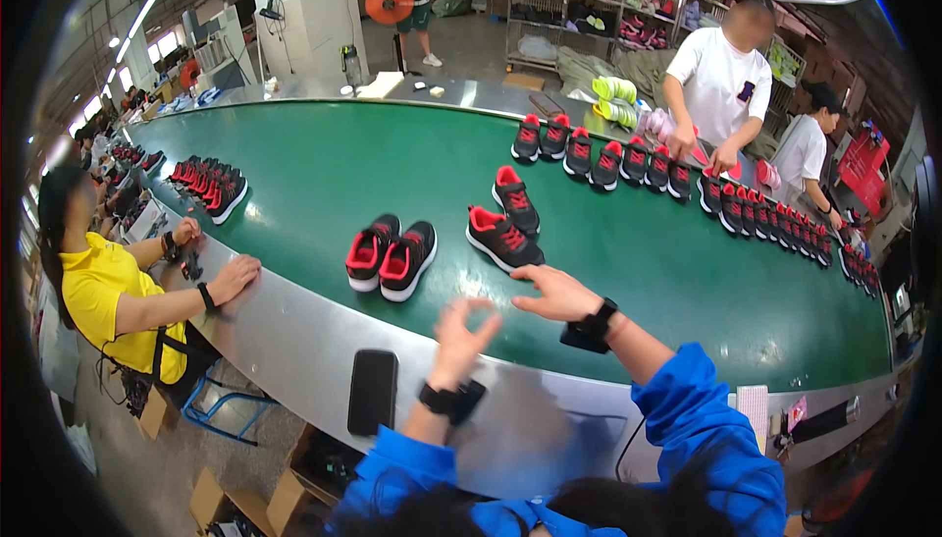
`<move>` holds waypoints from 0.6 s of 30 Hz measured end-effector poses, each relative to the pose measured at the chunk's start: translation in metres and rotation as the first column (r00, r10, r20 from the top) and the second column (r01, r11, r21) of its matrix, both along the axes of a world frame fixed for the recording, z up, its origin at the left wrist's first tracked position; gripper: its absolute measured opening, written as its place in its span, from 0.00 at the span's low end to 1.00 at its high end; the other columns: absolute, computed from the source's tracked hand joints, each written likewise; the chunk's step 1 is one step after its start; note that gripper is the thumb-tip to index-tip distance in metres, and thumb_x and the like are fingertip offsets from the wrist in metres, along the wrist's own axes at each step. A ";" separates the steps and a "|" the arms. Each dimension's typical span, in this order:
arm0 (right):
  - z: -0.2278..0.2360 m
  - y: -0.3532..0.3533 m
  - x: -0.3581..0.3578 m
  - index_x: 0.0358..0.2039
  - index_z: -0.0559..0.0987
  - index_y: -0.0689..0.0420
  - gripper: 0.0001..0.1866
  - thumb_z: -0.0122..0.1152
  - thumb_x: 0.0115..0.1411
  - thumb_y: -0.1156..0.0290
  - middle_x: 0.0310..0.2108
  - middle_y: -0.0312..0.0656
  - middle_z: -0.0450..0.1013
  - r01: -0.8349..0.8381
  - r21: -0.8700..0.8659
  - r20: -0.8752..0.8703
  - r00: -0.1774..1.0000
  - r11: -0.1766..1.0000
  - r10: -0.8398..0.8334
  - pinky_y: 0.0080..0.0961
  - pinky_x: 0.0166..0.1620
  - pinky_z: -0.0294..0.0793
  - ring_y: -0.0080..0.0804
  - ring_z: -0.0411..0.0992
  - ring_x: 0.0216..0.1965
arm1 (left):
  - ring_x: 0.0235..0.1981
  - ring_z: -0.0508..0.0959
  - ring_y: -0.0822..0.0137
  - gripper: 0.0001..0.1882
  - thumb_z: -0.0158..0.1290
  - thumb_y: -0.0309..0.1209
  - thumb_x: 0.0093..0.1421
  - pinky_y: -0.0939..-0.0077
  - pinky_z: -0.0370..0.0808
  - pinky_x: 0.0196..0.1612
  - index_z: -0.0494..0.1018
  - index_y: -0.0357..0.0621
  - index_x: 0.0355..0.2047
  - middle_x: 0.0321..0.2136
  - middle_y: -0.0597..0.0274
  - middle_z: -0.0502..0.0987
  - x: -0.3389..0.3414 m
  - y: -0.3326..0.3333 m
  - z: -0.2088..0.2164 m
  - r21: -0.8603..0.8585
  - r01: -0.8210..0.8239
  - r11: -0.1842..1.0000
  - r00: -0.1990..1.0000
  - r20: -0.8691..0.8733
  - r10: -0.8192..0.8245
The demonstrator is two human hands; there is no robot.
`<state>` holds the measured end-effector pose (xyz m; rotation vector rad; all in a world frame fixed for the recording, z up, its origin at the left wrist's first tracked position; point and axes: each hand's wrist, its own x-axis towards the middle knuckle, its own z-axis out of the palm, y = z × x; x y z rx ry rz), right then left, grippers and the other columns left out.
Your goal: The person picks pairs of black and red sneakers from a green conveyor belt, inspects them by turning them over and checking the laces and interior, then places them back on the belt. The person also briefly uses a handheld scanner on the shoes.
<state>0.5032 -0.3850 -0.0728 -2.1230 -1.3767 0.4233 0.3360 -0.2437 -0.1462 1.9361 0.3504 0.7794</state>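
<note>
My left hand (463, 339) hovers over the near edge of the green belt, slightly blurred, with fingers curved apart and nothing in them. My right hand (557, 295) is open too, its fingers stretched toward the toe of a black and red sneaker (502, 240); whether they touch it I cannot tell. Behind that shoe lies another sneaker (515, 198), partly overlapped by it. To the left of my hands, a pair of matching sneakers stands side by side, the left shoe (371, 252) against the right shoe (408, 262).
Sneakers line the belt's (324, 169) far side, where a person in white (721, 76) handles some. More sneakers (211, 187) stand at the left near a person in yellow (108, 292). A black phone (374, 392) lies on the metal ledge (294, 360).
</note>
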 end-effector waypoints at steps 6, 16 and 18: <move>-0.072 0.123 0.074 0.56 0.72 0.43 0.32 0.69 0.49 0.60 0.57 0.53 0.63 0.351 0.127 0.392 0.841 0.928 -0.372 0.53 0.57 0.63 0.55 0.61 0.58 | 0.30 0.77 0.76 0.08 0.58 0.32 0.63 0.79 0.74 0.35 0.77 0.38 0.35 0.29 0.66 0.79 0.020 -0.055 -0.058 -0.513 0.216 0.831 0.962 -0.035 -0.272; -0.055 0.192 0.107 0.43 0.80 0.50 0.30 0.75 0.40 0.48 0.54 0.57 0.63 0.413 0.009 0.509 0.782 0.911 -0.359 0.47 0.62 0.56 0.56 0.55 0.62 | 0.39 0.79 0.75 0.13 0.55 0.33 0.67 0.79 0.77 0.45 0.75 0.37 0.45 0.39 0.63 0.78 0.016 -0.041 -0.064 -0.609 0.272 0.745 0.916 -0.073 -0.394; -0.059 0.202 0.112 0.46 0.81 0.49 0.34 0.74 0.40 0.44 0.60 0.59 0.59 0.451 -0.052 0.586 0.737 0.891 -0.338 0.47 0.65 0.53 0.59 0.48 0.67 | 0.39 0.79 0.75 0.13 0.54 0.33 0.67 0.79 0.77 0.45 0.75 0.37 0.45 0.39 0.63 0.78 0.017 -0.043 -0.066 -0.604 0.278 0.747 0.911 -0.082 -0.405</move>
